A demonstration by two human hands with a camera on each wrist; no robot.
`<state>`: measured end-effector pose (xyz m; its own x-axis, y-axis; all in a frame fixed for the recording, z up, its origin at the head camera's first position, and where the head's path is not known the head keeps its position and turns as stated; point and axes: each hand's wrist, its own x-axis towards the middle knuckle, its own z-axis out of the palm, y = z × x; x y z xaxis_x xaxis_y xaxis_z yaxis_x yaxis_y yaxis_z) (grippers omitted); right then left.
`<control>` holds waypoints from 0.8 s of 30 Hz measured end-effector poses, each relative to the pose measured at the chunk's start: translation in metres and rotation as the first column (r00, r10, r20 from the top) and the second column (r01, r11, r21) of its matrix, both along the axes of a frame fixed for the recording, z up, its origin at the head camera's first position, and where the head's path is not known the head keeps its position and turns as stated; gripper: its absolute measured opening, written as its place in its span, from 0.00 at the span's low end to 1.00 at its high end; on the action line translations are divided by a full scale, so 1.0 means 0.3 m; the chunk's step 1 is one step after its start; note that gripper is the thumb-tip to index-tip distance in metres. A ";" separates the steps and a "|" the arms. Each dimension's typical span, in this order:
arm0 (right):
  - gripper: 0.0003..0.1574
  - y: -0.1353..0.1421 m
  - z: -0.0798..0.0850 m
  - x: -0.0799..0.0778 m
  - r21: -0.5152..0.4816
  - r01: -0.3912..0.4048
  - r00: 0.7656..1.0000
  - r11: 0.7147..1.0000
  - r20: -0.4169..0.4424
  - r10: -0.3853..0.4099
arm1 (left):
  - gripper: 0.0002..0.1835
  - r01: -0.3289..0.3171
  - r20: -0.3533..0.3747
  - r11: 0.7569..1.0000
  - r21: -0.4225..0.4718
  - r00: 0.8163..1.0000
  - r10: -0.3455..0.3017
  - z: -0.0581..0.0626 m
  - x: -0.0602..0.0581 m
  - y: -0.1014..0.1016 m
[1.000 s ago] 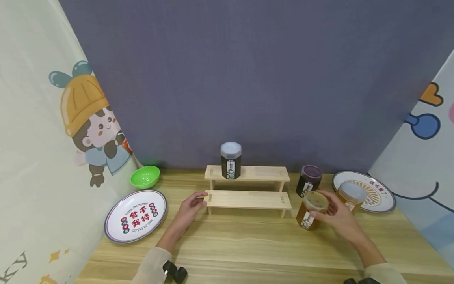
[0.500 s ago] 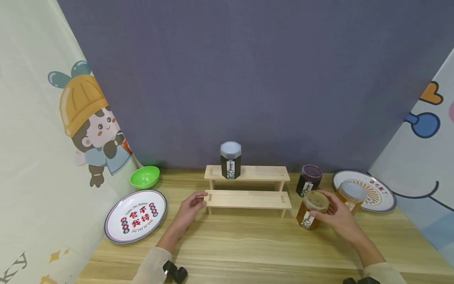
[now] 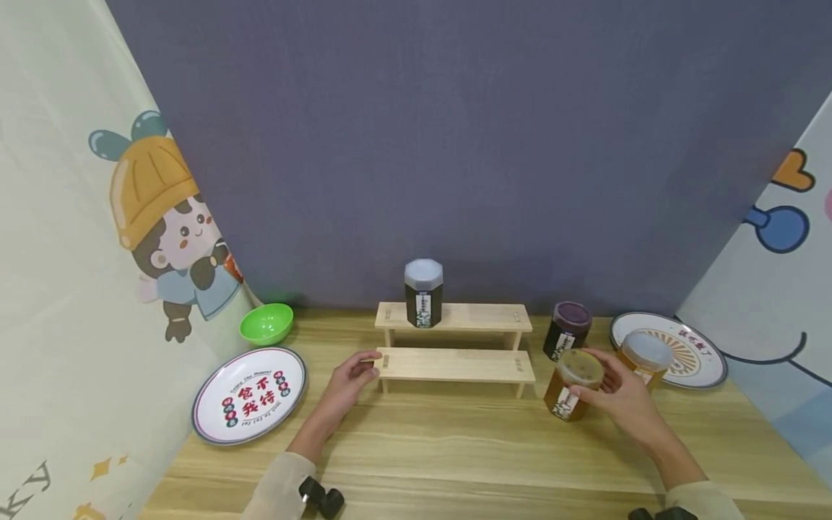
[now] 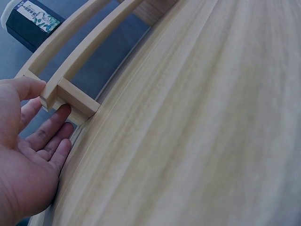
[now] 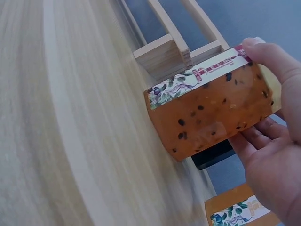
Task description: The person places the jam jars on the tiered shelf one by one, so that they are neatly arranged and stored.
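From here I see the bowl (image 3: 266, 325) and left plate (image 3: 211, 383) at the far left of the worktop (image 3: 455, 448), beyond likely trouble. My left grip (image 3: 349, 381) is pinched on the near left end of the rack (image 3: 455, 367). A sideways tug there could skid the rack, and the black jar (image 3: 424, 300), upright on the upper step, could rock or topple.

To the right of the rack stands the purple jar (image 3: 567, 334). Just in front of it is the amber jar (image 3: 567, 391), with my right grip (image 3: 614, 397) clamped on it, thumb on one side, fingers on the other. That hold sits high, near the lid, so smooth walls could slip or the base swing; I cannot tell whether the base touches the worktop. A backward drift could bump the purple jar.

Right of that, my knuckles are close to the other jar (image 3: 643, 355); a careless turn could shove it toward the right plate (image 3: 710, 365).
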<state>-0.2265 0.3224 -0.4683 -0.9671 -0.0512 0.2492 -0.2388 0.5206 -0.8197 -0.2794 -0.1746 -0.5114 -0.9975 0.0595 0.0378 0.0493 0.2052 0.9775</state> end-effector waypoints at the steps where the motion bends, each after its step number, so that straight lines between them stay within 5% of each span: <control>1: 0.46 0.000 0.002 0.000 -0.002 -0.003 1.000 1.000 -0.005 0.003 | 0.18 0.001 0.003 1.000 0.004 1.000 -0.001 -0.001 0.000 0.001; 12: 0.45 0.003 0.037 -0.013 -0.062 -0.055 0.997 0.997 -0.059 0.051 | 0.17 -0.010 0.003 1.000 0.003 1.000 0.010 -0.002 -0.001 0.001; 24: 0.44 -0.005 0.176 -0.031 -0.050 -0.085 0.995 0.995 -0.050 0.083 | 0.17 -0.004 -0.021 1.000 0.001 1.000 0.004 0.003 0.005 0.001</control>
